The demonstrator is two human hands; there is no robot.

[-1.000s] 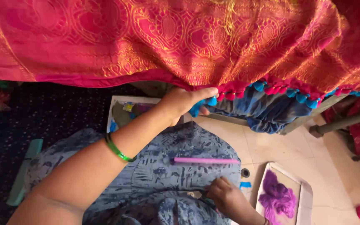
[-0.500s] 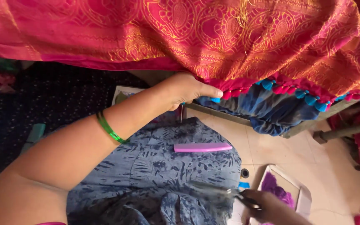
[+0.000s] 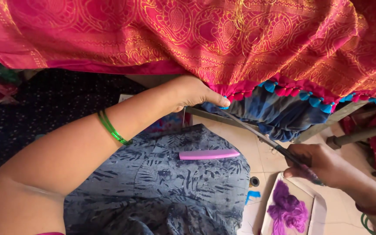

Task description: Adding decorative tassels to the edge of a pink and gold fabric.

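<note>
Overhead pink sari [image 3: 223,39]; left hand [image 3: 192,92] pinches tassel edge [image 3: 283,89], right hand [image 3: 320,163] grips scissors [image 3: 262,135]; tile floor [image 3: 266,159].

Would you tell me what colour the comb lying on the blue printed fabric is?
The comb is light purple, seen clearly in the head view.

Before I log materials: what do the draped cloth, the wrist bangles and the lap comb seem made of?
Draped cloth: woven, silk-like, with a gold-thread sheen and tasselled edge. Bangles: glossy green, glass or plastic, unclear. Comb: smooth matte pink, probably plastic.
</note>
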